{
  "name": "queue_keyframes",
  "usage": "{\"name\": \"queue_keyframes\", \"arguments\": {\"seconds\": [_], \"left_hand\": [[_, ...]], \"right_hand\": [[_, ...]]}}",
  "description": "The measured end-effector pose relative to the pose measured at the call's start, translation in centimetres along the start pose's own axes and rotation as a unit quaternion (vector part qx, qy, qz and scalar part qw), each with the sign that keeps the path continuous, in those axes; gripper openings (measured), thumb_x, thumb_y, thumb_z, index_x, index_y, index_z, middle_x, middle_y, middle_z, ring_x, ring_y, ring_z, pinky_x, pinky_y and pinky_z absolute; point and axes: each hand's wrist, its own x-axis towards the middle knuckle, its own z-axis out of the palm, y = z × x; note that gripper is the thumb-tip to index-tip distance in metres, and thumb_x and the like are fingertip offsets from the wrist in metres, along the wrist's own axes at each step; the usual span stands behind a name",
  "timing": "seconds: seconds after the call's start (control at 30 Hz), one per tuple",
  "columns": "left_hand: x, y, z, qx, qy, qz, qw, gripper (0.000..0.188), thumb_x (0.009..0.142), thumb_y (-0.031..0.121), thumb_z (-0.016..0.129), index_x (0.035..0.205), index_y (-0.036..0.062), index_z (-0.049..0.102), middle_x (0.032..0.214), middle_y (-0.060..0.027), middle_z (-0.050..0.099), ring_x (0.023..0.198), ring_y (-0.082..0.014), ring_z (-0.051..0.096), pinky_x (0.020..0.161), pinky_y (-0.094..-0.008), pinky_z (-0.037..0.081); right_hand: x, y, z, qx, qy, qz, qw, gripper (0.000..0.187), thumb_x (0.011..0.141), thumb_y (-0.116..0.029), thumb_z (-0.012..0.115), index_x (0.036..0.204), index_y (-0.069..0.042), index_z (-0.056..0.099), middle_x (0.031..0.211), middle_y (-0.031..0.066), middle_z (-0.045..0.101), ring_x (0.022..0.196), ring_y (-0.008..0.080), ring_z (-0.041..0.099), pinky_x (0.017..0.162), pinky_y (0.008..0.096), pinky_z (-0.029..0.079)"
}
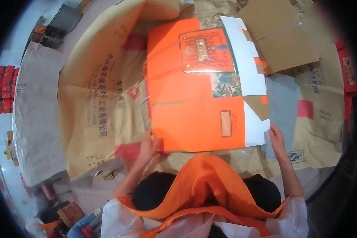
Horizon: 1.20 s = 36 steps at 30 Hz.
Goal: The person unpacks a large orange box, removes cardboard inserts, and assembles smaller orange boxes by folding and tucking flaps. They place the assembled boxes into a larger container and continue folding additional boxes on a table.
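Note:
A flat, unfolded orange gift-box sheet [194, 123] lies in front of me, printed with a patterned panel, a blue tassel and small landscape strips. White and brown flaps with notches run along its right side. My left hand [150, 144] grips its near left corner, with some fingers hidden beneath. At the near right corner, my right hand [277, 139] pinches the white flap [257, 127] between thumb and fingers. Whether further sheets lie under this one, I cannot tell.
Brown paper sacking [91, 107] with printing spreads under the sheet and curls up at the left. A brown cardboard piece [281, 35] lies at the far right. Red packets [4, 89] are stacked at the far left, beside a grey-white sheet [39, 119]. Orange cloth [206, 182] covers my lap.

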Motion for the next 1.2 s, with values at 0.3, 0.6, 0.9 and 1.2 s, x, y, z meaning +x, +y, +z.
{"name": "queue_keyframes", "arguments": {"seconds": [0.3,0.6,0.9,1.2], "left_hand": [[1.1,-3.7,1.7,0.036,-0.040,0.100,0.993,0.068,0.078,0.024,0.063,0.129,-0.0064,0.031,0.133,-0.0285,0.028,0.126,-0.0365,0.029,0.102,-0.0401,0.027],[-3.6,5.6,2.4,0.302,-0.008,0.468,0.831,0.076,0.076,0.022,0.066,0.135,-0.0019,0.024,0.142,-0.0267,0.016,0.132,-0.0373,0.019,0.106,-0.0431,0.021],[-1.3,8.9,-3.3,0.093,0.311,0.426,0.845,0.025,0.091,0.009,0.049,0.109,-0.0059,0.057,0.100,-0.0107,0.061,0.085,-0.0155,0.057,0.075,-0.0273,0.046],[-6.7,16.2,-11.3,-0.154,0.399,0.371,0.824,0.027,0.089,0.017,0.056,0.105,-0.0039,0.055,0.097,-0.0086,0.060,0.082,-0.0118,0.056,0.068,-0.0253,0.048]], "right_hand": [[-3.1,-7.5,-1.0,0.199,-0.051,0.097,0.974,0.035,0.084,-0.012,0.056,0.114,0.005,0.051,0.102,0.0082,0.059,0.087,0.0130,0.057,0.076,0.0255,0.046],[-5.9,-20.6,-1.0,0.221,-0.162,-0.130,0.953,0.041,0.082,-0.019,0.059,0.116,0.003,0.050,0.093,0.0086,0.062,0.081,0.0136,0.061,0.068,0.0258,0.050],[-2.5,-29.0,-2.2,0.319,-0.334,-0.459,0.759,0.041,0.095,-0.031,0.039,0.120,0.000,0.046,0.118,0.0112,0.052,0.104,0.0166,0.053,0.086,0.0326,0.046],[4.8,-15.7,-1.9,0.438,-0.059,-0.152,0.884,0.027,0.090,-0.024,0.051,0.108,-0.005,0.055,0.094,0.0017,0.059,0.080,0.0098,0.054,0.066,0.0240,0.043]]}}
